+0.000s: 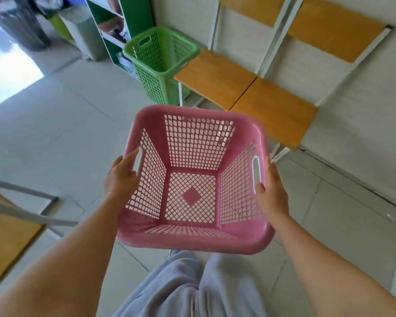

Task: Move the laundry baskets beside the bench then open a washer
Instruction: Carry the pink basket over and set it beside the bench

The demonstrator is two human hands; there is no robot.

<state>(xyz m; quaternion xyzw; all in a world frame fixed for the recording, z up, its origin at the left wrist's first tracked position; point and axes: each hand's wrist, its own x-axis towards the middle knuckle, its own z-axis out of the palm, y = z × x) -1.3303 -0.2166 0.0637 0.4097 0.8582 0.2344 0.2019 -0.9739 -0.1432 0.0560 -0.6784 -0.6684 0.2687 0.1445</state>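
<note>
An empty pink laundry basket [192, 239] hangs in front of me above the tiled floor. My left hand [120, 177] grips its left handle slot and my right hand [272, 191] grips its right handle slot. A green laundry basket [156, 58] stands on the floor farther ahead, touching the left end of the wooden bench [217, 76]. The bench has orange seat boards and a white frame, and runs along the wall to the right. No washer shows in this view.
A green and white shelf unit [114, 26] stands behind the green basket. A grey bin [82, 30] sits to its left. Another wooden bench corner [7, 239] with a grey frame is at lower left. My grey trousers [188, 287] fill the bottom.
</note>
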